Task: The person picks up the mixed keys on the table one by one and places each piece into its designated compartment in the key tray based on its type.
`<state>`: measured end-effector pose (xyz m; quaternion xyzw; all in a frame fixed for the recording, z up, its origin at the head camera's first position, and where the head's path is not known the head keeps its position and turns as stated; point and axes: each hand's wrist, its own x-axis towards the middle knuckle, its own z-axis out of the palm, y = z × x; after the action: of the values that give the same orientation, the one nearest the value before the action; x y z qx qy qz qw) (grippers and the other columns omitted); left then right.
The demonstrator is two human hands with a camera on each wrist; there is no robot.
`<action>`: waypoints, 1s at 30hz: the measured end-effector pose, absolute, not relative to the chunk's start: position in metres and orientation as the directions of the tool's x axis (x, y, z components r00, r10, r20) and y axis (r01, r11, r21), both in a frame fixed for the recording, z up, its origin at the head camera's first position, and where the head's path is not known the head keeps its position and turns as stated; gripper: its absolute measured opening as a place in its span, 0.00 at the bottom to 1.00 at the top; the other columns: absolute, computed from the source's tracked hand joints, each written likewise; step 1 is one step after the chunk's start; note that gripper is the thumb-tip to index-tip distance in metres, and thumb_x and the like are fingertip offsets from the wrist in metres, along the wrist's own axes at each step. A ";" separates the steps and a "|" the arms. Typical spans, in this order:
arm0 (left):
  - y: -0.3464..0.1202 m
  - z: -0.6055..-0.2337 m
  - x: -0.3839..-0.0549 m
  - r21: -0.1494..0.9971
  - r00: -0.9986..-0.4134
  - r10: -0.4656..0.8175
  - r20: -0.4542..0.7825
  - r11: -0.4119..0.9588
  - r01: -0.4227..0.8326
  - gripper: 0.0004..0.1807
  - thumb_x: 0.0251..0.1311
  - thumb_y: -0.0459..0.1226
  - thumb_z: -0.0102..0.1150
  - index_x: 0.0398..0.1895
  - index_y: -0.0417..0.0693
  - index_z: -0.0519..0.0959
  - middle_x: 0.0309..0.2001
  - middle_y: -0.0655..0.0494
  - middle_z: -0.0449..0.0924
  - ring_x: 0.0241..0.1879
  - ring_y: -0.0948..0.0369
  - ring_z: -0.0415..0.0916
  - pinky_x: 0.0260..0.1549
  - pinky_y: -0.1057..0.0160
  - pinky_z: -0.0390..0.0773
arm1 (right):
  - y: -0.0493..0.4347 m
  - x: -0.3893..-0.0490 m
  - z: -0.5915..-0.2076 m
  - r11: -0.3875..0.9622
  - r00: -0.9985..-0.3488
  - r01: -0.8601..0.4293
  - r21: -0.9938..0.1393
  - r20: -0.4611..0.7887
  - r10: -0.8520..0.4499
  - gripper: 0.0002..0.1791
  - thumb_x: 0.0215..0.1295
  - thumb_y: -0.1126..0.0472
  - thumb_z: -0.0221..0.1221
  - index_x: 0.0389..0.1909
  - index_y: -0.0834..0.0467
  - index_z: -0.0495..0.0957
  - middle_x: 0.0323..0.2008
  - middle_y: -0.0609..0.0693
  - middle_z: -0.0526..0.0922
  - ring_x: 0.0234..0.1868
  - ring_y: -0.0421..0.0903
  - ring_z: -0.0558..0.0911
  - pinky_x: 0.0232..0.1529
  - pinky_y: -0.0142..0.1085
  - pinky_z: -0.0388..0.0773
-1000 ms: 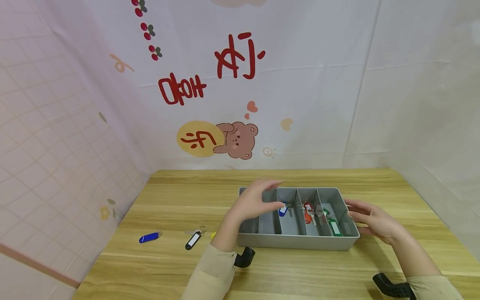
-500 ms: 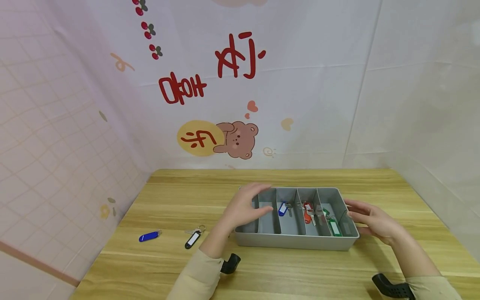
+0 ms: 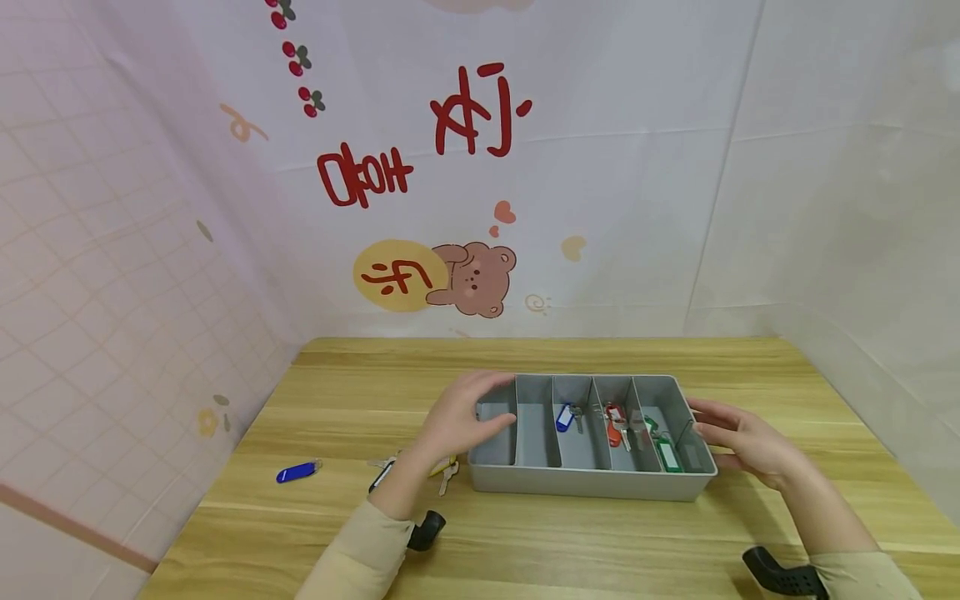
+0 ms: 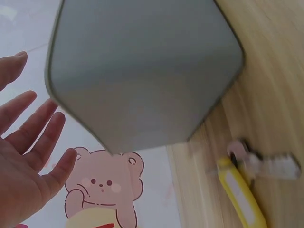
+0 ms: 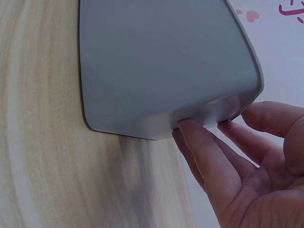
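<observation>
A grey divided tray (image 3: 592, 483) sits on the wooden table. My left hand (image 3: 459, 421), fingers spread and holding nothing, is over its left end; in the left wrist view the fingertips stand just beside the grey wall. At the opposite end, my right hand (image 3: 750, 442) touches the end wall with extended fingers, the thumb close to the rim. Inside are a blue key tag (image 3: 565, 417) with a key, red key tags (image 3: 615, 414) with keys, and green key tags (image 3: 668, 456), each colour in its own compartment. The two leftmost compartments hold nothing visible.
Left of the tray lies a yellow key tag (image 4: 242, 197) with a key. A black key tag (image 3: 382, 475), partly hidden by my left forearm, lies farther left, then a blue key tag (image 3: 296, 472). A printed cloth (image 3: 622, 167) hangs behind the table.
My left hand has moved left, from over the tray's middle compartments to its left end. The yellow key tag and its key have come into sight. My right hand stays at the tray's end.
</observation>
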<state>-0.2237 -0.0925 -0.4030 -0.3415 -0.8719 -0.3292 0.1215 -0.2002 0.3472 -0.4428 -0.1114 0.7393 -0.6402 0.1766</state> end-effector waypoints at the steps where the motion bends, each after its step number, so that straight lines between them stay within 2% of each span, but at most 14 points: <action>1: -0.094 -0.403 -0.224 0.485 -0.733 0.519 0.439 0.549 0.680 0.29 0.57 0.40 0.72 0.62 0.44 0.77 0.59 0.51 0.78 0.60 0.53 0.72 0.58 0.52 0.72 | 0.347 -0.201 -0.443 0.156 -0.913 0.063 -0.986 -0.120 -0.389 0.31 0.76 0.65 0.50 0.73 0.72 0.51 0.57 0.44 0.75 0.51 0.37 0.81 0.45 0.44 0.82; 9: -0.110 -0.409 -0.221 0.470 -0.732 0.511 0.451 0.561 0.681 0.30 0.57 0.42 0.71 0.64 0.46 0.76 0.60 0.52 0.77 0.62 0.52 0.71 0.60 0.49 0.70 | 0.346 -0.200 -0.443 0.182 -0.919 0.064 -0.981 -0.129 -0.373 0.34 0.76 0.65 0.51 0.72 0.76 0.47 0.58 0.49 0.75 0.50 0.37 0.81 0.45 0.43 0.82; 17: -0.128 -0.417 -0.216 0.457 -0.732 0.496 0.468 0.573 0.680 0.31 0.55 0.40 0.73 0.62 0.45 0.77 0.59 0.50 0.78 0.58 0.52 0.74 0.55 0.49 0.74 | 0.346 -0.200 -0.443 0.181 -0.918 0.052 -0.982 -0.118 -0.380 0.35 0.76 0.65 0.51 0.72 0.77 0.45 0.59 0.49 0.74 0.50 0.37 0.81 0.45 0.43 0.82; 20: -0.137 -0.419 -0.215 0.428 -0.731 0.491 0.474 0.597 0.678 0.31 0.54 0.40 0.74 0.61 0.43 0.77 0.58 0.49 0.78 0.58 0.51 0.74 0.55 0.49 0.74 | 0.346 -0.200 -0.442 0.183 -0.917 0.047 -0.982 -0.115 -0.382 0.35 0.76 0.65 0.51 0.72 0.78 0.45 0.59 0.49 0.74 0.51 0.36 0.81 0.45 0.43 0.82; 26: -0.154 -0.420 -0.212 0.325 -0.721 0.489 0.491 0.665 0.673 0.33 0.51 0.40 0.75 0.62 0.46 0.77 0.57 0.50 0.79 0.58 0.50 0.74 0.57 0.45 0.71 | 0.347 -0.200 -0.442 0.172 -0.917 0.057 -0.984 -0.119 -0.381 0.34 0.76 0.65 0.51 0.72 0.76 0.47 0.58 0.47 0.75 0.51 0.38 0.81 0.45 0.44 0.82; 30: -0.165 -0.418 -0.210 0.235 -0.686 0.505 0.525 0.688 0.686 0.34 0.50 0.42 0.77 0.61 0.46 0.77 0.56 0.50 0.79 0.57 0.50 0.75 0.57 0.43 0.71 | 0.347 -0.200 -0.443 0.163 -0.914 0.055 -0.985 -0.115 -0.388 0.33 0.76 0.65 0.50 0.72 0.76 0.48 0.57 0.46 0.75 0.51 0.38 0.81 0.45 0.44 0.82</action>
<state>-0.2103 -0.1648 -0.4178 -0.3332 -0.8934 -0.2116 0.2147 -0.2001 0.3472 -0.4427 -0.1122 0.7423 -0.6373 0.1739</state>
